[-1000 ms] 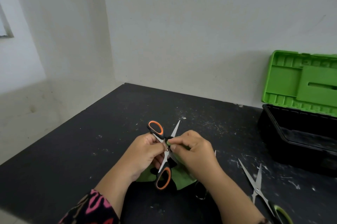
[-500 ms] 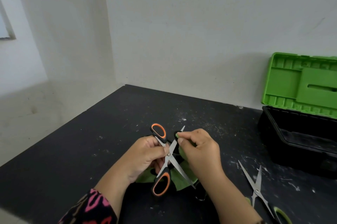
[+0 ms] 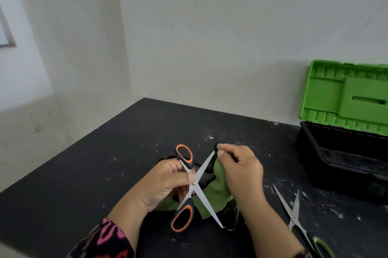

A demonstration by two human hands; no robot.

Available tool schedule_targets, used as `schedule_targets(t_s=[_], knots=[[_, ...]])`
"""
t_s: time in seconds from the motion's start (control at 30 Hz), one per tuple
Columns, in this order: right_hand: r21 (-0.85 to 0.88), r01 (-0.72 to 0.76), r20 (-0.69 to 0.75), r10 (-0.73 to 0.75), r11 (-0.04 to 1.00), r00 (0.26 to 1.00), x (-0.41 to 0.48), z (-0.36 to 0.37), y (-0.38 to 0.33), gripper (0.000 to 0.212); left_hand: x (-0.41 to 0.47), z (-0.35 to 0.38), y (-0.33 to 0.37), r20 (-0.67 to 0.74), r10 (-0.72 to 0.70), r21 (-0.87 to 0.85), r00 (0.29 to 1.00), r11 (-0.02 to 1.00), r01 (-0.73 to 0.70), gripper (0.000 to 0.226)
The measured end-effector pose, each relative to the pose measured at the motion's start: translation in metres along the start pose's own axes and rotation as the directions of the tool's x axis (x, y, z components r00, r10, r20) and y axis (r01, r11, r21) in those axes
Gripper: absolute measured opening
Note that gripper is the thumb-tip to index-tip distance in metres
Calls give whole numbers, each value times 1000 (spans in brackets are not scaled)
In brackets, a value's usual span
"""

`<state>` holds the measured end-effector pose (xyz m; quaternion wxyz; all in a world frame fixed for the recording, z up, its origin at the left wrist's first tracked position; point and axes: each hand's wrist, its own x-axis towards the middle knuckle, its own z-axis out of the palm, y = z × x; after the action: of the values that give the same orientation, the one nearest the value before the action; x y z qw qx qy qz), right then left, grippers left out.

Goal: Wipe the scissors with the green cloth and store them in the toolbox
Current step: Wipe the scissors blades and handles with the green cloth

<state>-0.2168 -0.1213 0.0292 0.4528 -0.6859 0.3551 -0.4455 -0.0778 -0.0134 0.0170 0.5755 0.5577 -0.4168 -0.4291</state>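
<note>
Over the middle of the table: the orange-handled scissors are held in the air above the black table, opened wide like an X.
Left hand: the left hand grips the scissors at the pivot, with the thumb pressed just beside the screw and the fingers curled behind.
Right hand: the right hand pinches a fold of the green cloth around the tip of the upper blade. The rest of the cloth hangs down behind the blades.
Toolbox: the toolbox stands open at the right, well apart from both hands, with its green lid raised near the wall.
Other scissors: a green-handled pair lies on the table between the hands and the toolbox.
Handling: the scissors look light and stiff. The blades are smooth metal, so probably slippery, and sharp at the edge and point. The pivot seems loose, so the blades may swing shut on a finger.
Where to hold: I think the handle loops or the pivot are safest. The cloth must stay between the fingers and the edge.
Cloth: it is soft and limp, and it folds easily around a blade.
Stage: wiping is in progress, and storing is not yet done.
</note>
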Motion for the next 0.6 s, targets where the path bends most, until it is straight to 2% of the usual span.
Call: schedule_targets(t_s=[0.07,0.13,0.2,0.27,0.33,0.4,0.6], knots=[[83,-59,-44,63,995,997,2,-3,1,21,0,-1,-1,0,-14,-22,1000,1000,14,12],[201,-83,-57,97,976,994,1,-4,1,18,0,-1,0,-11,-12,-22,1000,1000,12,8],[285,-76,6,78,955,997,-2,-1,-2,18,0,0,0,-24,-5,-6,1000,1000,5,9],[222,-59,113,34,973,993,-7,4,-4,18,1,2,-1,-30,-2,16,1000,1000,2,22],[62,-48,165,37,997,986,-9,10,-3,17,0,4,-2,-9,-2,51,1000,999,3,23],[-1,-70,133,69,998,989,-9,11,-2,15,1,6,-2,20,5,88,1000,996,-7,11],[97,-112,-35,115,989,993,0,5,1,11,2,4,-3,10,6,123,1000,992,-7,6]])
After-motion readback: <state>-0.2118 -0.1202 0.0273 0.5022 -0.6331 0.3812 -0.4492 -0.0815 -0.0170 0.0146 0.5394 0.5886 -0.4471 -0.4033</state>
